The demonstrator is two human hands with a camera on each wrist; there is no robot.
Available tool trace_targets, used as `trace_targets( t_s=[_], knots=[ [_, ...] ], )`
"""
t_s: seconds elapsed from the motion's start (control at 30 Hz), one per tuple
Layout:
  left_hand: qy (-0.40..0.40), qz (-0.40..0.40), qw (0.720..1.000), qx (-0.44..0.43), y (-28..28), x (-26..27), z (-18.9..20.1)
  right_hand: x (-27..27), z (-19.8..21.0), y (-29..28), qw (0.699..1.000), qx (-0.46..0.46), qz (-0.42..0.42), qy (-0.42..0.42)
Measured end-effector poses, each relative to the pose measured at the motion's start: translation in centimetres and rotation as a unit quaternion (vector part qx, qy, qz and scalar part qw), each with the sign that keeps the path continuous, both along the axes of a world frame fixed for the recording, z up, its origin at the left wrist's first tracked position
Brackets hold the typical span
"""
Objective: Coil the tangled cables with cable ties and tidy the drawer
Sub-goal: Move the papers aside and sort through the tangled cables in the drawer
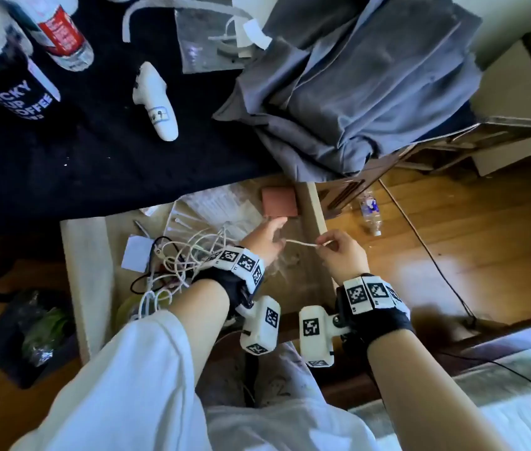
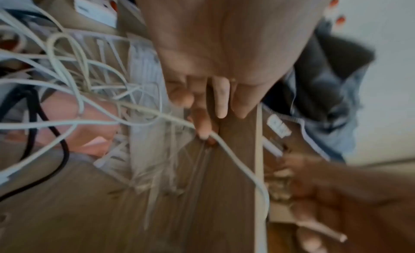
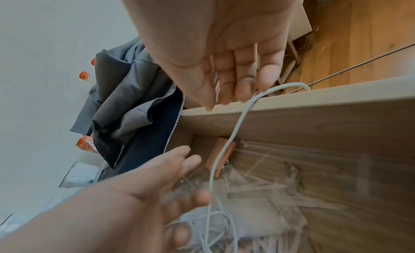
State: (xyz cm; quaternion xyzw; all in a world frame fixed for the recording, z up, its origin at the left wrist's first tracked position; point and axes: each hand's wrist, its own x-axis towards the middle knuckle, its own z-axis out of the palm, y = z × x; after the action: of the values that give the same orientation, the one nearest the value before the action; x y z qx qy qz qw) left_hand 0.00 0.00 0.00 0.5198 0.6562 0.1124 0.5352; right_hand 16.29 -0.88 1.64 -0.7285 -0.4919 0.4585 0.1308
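Stretching between the two hands over the open drawer, a white cable runs from the right hand, whose fingertips pinch its end above the drawer's right wall, to the left hand, whose fingers lie fairly straight with the cable passing under a fingertip; whether they actually pinch it is hard to tell, as the left wrist view is blurred. Just left of the left hand lies the tangle of white and black cables, beside loose white cable ties. Farther off, a grey jacket drapes over the dark surface
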Motion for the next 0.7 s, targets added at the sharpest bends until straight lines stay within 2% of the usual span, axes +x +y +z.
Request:
trace_targets(
  t_s=[0.1, 0.17, 0.27, 0.37, 0.43, 0.57, 0.63, 0.7],
  knots=[
    [0.028, -0.092, 0.992, -0.086, 0.2, 1.8, -0.7, 0.5, -0.8, 0.0, 0.999, 0.004, 0.028, 0.017],
    [0.061, -0.119, 0.988, -0.078, 0.4, 2.2, -0.2, 0.6, -1.1, 0.0, 0.999, 0.004, 0.036, 0.036],
    [0.052, -0.022, 0.998, 0.015, 0.6, 0.7, 1.7, 0.9, -0.6, 0.7, 0.997, 0.02, 0.062, 0.037],
    [0.009, 0.091, 0.993, 0.069, 0.3, -2.9, 3.4, -0.2, -0.1, 1.4, 0.989, 0.02, 0.149, 0.011],
    [-0.013, 0.174, 0.98, 0.1, -0.4, -5.7, 4.4, -1.5, -0.4, 1.8, 0.979, 0.011, 0.204, -0.011],
    [-0.006, 0.342, 0.927, 0.153, -2.9, -11.8, 5.4, -4.9, -0.4, 1.6, 0.96, -0.015, 0.276, -0.032],
    [0.001, 0.375, 0.915, 0.147, -4.6, -14.6, 5.4, -7.2, 0.0, 1.2, 0.955, -0.016, 0.295, -0.006],
    [-0.002, 0.387, 0.915, 0.112, -6.4, -16.8, 5.2, -9.8, 0.4, 1.0, 0.953, -0.003, 0.301, 0.024]
  ],
)
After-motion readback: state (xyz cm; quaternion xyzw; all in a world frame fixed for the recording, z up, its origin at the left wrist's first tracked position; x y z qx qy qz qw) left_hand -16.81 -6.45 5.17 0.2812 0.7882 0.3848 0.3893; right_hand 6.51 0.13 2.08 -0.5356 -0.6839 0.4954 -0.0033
